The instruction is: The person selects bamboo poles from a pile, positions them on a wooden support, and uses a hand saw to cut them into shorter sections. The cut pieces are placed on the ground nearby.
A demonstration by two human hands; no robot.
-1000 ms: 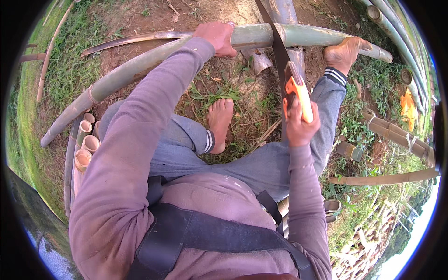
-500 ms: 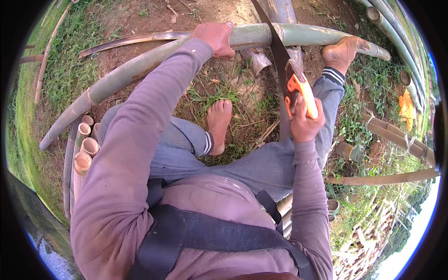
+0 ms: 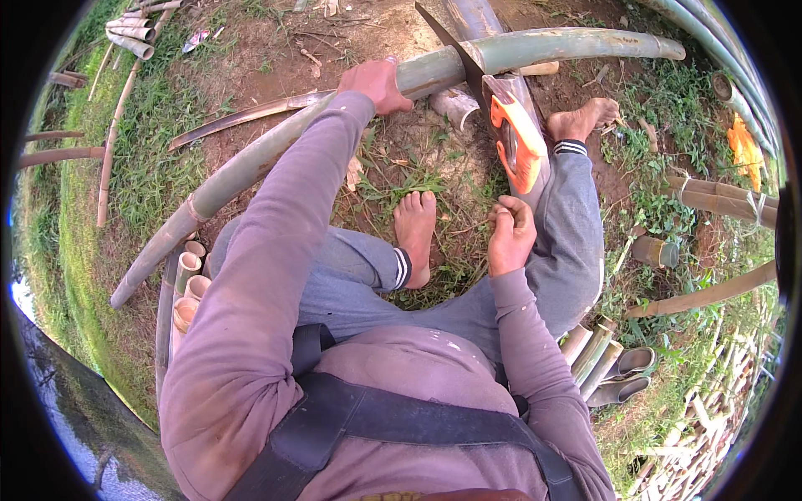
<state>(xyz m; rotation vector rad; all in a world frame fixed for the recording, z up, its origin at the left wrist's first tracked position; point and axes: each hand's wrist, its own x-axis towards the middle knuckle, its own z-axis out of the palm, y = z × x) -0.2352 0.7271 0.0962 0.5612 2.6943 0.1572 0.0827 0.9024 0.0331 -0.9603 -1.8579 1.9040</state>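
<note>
A long green bamboo pole (image 3: 251, 157) runs across in front of me, resting over another bamboo length (image 3: 478, 18) lying beneath it. My left hand (image 3: 375, 86) grips the pole left of a hand saw. The saw's dark blade (image 3: 455, 52) sits in the pole at a slant, and its orange handle (image 3: 524, 156) points back toward me with no hand on it. Below the handle, apart from it, my right hand (image 3: 511, 238) has its fingers curled in, with nothing visible in them.
My bare feet (image 3: 415, 238) are on the ground, the right one (image 3: 581, 121) just nearer than the pole. Short cut bamboo tubes (image 3: 197, 288) stand at my left; more cut pieces (image 3: 595, 355) and boots (image 3: 628, 367) are at right. A split bamboo strip (image 3: 242, 118) lies behind the pole.
My right hand has let go of the saw handle and drawn back toward me. My right foot has come off the pole to the ground. The saw stays in the pole.
</note>
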